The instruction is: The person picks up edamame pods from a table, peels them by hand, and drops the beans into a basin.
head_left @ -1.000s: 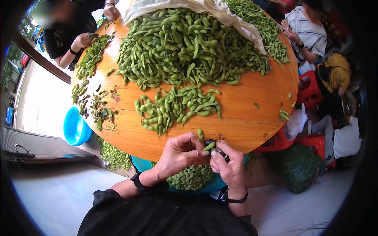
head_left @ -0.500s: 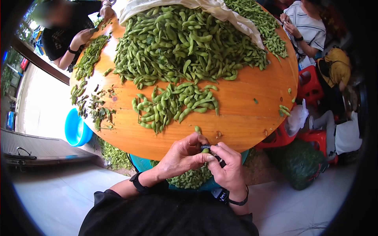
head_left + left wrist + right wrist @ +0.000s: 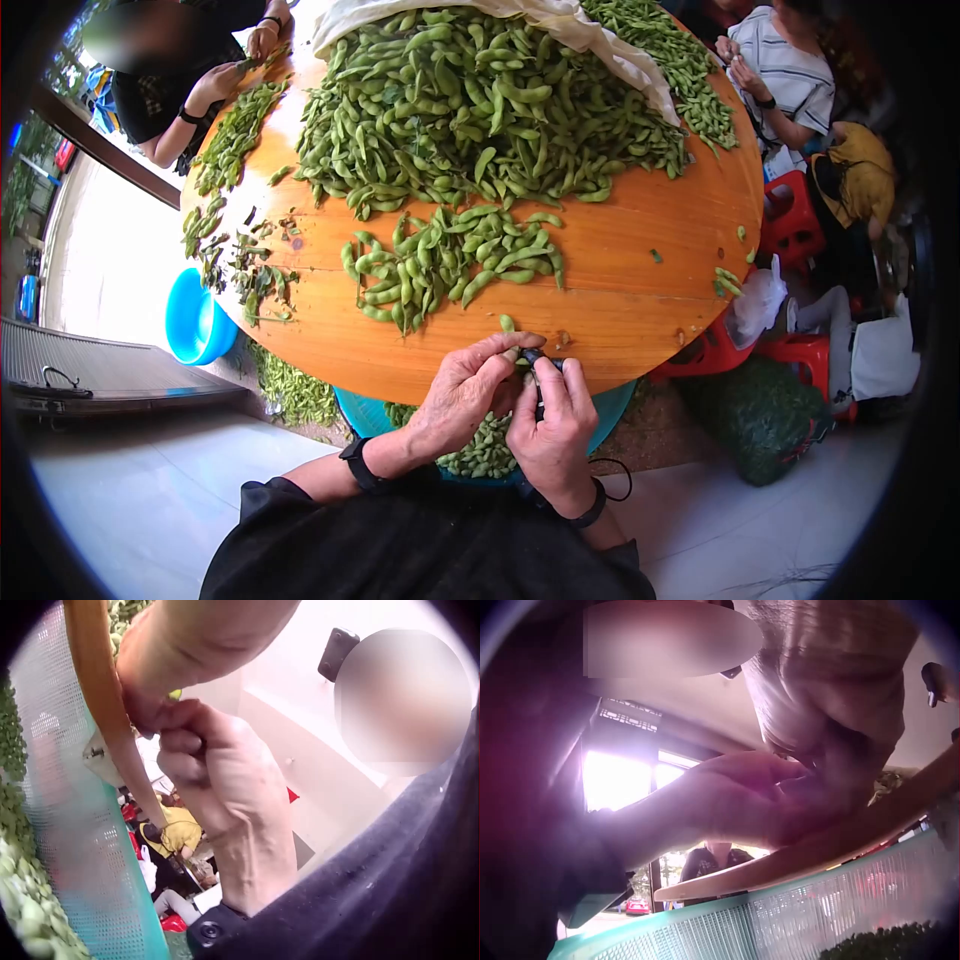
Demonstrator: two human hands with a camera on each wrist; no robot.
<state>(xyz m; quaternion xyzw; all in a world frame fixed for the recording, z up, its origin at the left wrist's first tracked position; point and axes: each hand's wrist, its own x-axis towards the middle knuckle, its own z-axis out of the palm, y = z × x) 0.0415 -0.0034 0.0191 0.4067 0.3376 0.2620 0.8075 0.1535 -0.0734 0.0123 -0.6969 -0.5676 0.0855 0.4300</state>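
Note:
In the head view both hands meet over the near edge of the round wooden table (image 3: 620, 340). My left hand (image 3: 455, 395) pinches a green soybean pod (image 3: 520, 358) between thumb and fingers, which hide most of it. A slim black tool (image 3: 541, 405) is gripped in my right hand (image 3: 560, 430), its dark end right at the pod; I cannot tell its kind. Just beyond the left fingertips another pod (image 3: 508, 324) shows. A loose group of pods (image 3: 440, 265) lies farther in. Only a green speck of pod (image 3: 175, 694) shows in the left wrist view.
A large heap of pods (image 3: 450, 120) under a white cloth (image 3: 600, 45) fills the table's far side. Below the hands stands a teal mesh basket (image 3: 610, 408) with pods inside. A blue basin (image 3: 198, 320) is at left, red stools (image 3: 790, 220) at right. Other people sit around.
My right hand has turned and shifted slightly left, and its thumb now points up along the tool. The left fingers have closed over the pod, which showed plainly earlier.

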